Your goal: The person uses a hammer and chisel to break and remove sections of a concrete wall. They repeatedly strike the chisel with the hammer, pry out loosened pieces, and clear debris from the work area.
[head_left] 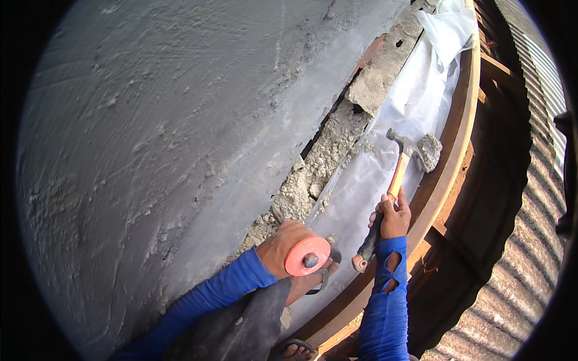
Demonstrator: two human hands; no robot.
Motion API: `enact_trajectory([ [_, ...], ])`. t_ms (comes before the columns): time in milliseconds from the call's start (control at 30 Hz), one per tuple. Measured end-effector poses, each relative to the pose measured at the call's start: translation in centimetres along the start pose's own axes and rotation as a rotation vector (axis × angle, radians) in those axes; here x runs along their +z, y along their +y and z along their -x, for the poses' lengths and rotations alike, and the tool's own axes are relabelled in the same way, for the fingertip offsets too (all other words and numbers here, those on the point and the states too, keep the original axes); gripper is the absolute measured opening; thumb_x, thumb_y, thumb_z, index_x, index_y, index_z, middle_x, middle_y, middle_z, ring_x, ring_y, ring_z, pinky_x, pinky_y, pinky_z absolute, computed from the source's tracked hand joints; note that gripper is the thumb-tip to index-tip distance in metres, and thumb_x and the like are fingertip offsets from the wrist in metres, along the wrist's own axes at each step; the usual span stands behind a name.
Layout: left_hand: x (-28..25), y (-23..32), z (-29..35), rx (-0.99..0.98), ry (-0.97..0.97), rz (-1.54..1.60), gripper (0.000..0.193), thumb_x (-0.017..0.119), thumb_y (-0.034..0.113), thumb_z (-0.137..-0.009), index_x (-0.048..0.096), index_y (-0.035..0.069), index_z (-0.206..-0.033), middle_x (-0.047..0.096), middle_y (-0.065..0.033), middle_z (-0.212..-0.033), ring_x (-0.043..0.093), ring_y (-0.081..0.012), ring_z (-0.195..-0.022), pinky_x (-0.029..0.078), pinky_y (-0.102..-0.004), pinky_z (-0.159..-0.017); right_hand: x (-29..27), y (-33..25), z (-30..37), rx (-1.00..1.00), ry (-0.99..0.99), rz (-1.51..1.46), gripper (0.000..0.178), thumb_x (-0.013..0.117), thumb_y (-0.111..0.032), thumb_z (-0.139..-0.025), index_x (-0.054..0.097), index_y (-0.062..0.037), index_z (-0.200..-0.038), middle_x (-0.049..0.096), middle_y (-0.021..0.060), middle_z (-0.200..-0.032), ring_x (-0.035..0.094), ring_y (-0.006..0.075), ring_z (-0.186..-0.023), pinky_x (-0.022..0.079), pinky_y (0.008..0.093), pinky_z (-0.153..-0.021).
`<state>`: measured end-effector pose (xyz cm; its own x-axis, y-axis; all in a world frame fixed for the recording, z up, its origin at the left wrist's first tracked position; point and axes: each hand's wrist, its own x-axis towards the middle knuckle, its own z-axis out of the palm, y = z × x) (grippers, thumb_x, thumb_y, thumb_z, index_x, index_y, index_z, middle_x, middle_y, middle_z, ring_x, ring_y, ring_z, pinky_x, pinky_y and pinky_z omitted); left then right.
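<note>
My left hand is wrapped round a chisel with a round red hand guard; its struck metal end points up toward me. The chisel's tip is hidden under the hand, next to a broken strip of mortar along the foot of a grey plastered wall. To the right, my right hand grips a claw hammer by its handle, which is pale wood with a dark grip. The hammer's head is on the far side of the hand, close to a grey lump of mortar, apart from the chisel.
White plastic sheeting covers the channel between the mortar strip and a curved wooden board. Beyond the board lie a dark gap with timber framing and a corrugated roof. A sandalled foot shows at the lower edge.
</note>
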<state>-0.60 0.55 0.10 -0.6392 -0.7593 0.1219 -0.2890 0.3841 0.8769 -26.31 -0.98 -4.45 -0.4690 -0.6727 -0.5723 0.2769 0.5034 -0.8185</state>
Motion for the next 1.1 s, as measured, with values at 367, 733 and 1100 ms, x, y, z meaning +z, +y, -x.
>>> enact_trajectory([
  [367,0.2,0.2,0.1,-0.019,0.020,0.000,0.029,0.072,0.016,-0.072,0.062,0.009,-0.098,0.062,-0.0060,-0.093,0.058,-0.0271,-0.089,0.043,-0.0406,-0.084,1.9,-3.2,-5.5,-0.071,0.010,-0.018,0.061,0.060,-0.007,-0.089,0.035,-0.0109,-0.144,0.051,0.0043,-0.064,0.053,0.0162,-0.041,0.046,0.0300,-0.035],
  [733,-0.3,0.1,0.0,-0.015,0.026,-0.007,0.032,0.072,0.017,-0.073,0.062,0.008,-0.102,0.062,-0.0063,-0.095,0.058,-0.0276,-0.090,0.043,-0.0409,-0.085,1.7,0.2,-3.6,-0.133,0.005,0.150,0.054,0.059,-0.011,-0.089,0.041,-0.0083,-0.140,0.051,0.0029,-0.061,0.053,0.0139,-0.041,0.044,0.0284,-0.035],
  [1100,-0.1,-0.2,-0.1,-0.068,0.017,0.031,0.028,0.070,0.016,-0.073,0.061,0.007,-0.099,0.060,-0.0066,-0.092,0.057,-0.0275,-0.088,0.043,-0.0397,-0.084,4.1,1.0,-8.9,-0.742,0.173,0.591,0.045,0.073,-0.011,-0.077,0.060,-0.0044,-0.119,0.056,0.0123,-0.093,0.057,0.0222,-0.074,0.049,0.0349,-0.070],
])
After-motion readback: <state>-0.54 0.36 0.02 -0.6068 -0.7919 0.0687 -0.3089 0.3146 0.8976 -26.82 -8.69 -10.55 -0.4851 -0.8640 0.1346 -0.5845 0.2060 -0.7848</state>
